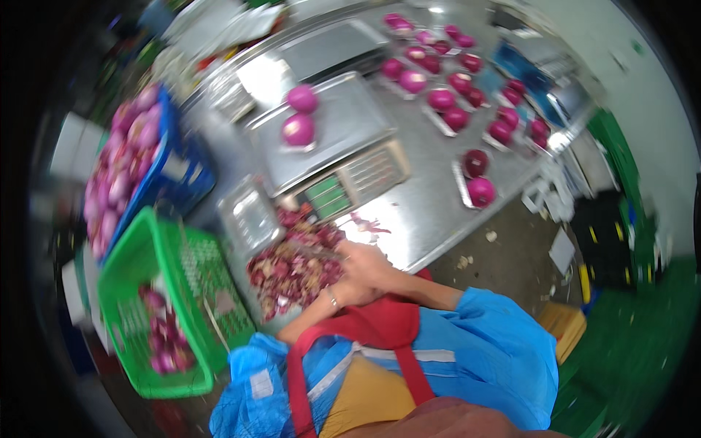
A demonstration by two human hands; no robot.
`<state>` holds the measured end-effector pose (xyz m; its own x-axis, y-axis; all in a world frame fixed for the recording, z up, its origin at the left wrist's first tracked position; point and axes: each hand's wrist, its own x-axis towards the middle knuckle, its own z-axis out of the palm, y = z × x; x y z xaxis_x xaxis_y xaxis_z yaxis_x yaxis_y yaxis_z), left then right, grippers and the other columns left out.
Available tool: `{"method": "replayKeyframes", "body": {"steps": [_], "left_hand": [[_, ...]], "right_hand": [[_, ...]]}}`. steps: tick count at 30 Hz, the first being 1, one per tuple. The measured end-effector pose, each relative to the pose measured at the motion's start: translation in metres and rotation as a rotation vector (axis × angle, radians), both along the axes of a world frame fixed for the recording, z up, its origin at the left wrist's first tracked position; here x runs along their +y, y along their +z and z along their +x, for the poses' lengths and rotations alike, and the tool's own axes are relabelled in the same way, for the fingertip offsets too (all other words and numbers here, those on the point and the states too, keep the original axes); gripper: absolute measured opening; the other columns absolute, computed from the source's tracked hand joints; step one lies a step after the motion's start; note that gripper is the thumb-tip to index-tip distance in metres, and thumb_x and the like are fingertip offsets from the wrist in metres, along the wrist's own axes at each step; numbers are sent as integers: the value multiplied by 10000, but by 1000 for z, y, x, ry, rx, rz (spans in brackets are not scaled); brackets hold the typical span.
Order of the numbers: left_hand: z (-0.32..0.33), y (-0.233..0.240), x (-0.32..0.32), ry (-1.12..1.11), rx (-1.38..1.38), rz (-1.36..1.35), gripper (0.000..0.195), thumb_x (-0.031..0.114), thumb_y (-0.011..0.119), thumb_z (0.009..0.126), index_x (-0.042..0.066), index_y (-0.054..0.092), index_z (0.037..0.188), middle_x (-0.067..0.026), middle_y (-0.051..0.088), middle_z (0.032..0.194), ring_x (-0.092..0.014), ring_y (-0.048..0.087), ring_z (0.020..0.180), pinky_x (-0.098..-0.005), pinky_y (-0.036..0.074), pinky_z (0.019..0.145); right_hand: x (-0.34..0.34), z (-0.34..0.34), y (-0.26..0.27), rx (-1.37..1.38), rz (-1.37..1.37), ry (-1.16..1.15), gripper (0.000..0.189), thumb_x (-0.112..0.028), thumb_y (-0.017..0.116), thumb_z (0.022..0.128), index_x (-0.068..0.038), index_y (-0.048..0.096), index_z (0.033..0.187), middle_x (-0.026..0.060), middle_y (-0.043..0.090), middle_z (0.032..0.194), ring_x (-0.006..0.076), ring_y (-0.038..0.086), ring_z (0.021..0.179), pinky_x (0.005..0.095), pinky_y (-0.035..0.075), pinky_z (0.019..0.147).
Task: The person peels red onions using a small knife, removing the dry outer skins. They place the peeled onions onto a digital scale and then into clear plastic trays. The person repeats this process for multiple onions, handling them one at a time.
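Note:
My right hand (368, 264) is at the table's front edge, above a heap of red onion skins (298, 268). A thin, blurred knife-like blade (313, 251) extends left from its fingers, over the skins. My left hand (357, 291), with a bracelet at the wrist, is close below the right one. Its fingers are hidden, and whether it holds anything cannot be seen. Behind the skins stands a digital scale (328, 131). Two peeled red onions (299, 130) sit on its steel pan in a small tray. Stacked clear trays (251, 216) lie left of the scale.
Several trays of paired red onions (441, 100) cover the right part of the steel table (421, 180). At left, a blue crate (181, 169) is heaped with onions. A green basket (205, 284) before it holds a few more. White plastic bags (550, 191) hang at the right corner.

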<state>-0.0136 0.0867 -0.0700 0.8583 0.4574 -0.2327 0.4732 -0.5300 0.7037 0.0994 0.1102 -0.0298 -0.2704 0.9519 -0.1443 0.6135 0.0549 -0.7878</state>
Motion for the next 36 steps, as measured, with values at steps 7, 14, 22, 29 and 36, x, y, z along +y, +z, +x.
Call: {"method": "replayKeyframes", "body": {"steps": [7, 14, 22, 29, 36], "left_hand": [[-31, 58, 36, 105, 132, -330, 389, 383, 506, 866, 75, 638, 1065, -187, 643, 909, -351, 614, 829, -413, 479, 755], [-108, 122, 133, 939, -573, -432, 332, 230, 565, 893, 19, 564, 1149, -97, 664, 874, -141, 629, 783, -277, 504, 747], [-120, 89, 287, 1235, -488, -85, 372, 250, 564, 877, 1, 565, 1154, -83, 642, 983, -136, 604, 813, -260, 465, 695], [-107, 36, 352, 1066, -252, -267, 328, 234, 544, 863, 25, 581, 1112, -30, 619, 857, -119, 575, 678, -252, 430, 559], [-71, 51, 329, 984, -327, 7, 287, 55, 529, 813, -37, 579, 1079, -101, 652, 798, -137, 609, 653, -259, 482, 584]], "right_hand": [[35, 39, -2, 396, -175, -233, 137, -90, 599, 817, 8, 574, 909, 103, 625, 723, 164, 605, 573, 311, 480, 515], [98, 51, 13, 626, -355, -409, 159, -135, 578, 833, -14, 576, 937, 74, 607, 680, 58, 473, 456, 211, 361, 376], [217, 25, 18, 683, -294, -459, 427, -104, 541, 797, 98, 473, 1167, 118, 636, 762, 93, 488, 440, 223, 382, 374], [272, -7, -9, 579, -242, -425, 339, -109, 563, 754, 109, 567, 1013, 147, 626, 650, 166, 578, 465, 278, 428, 373], [253, 7, 6, 529, -156, -471, 337, -73, 542, 735, 96, 566, 1026, 160, 606, 724, 214, 569, 614, 311, 440, 538]]}}
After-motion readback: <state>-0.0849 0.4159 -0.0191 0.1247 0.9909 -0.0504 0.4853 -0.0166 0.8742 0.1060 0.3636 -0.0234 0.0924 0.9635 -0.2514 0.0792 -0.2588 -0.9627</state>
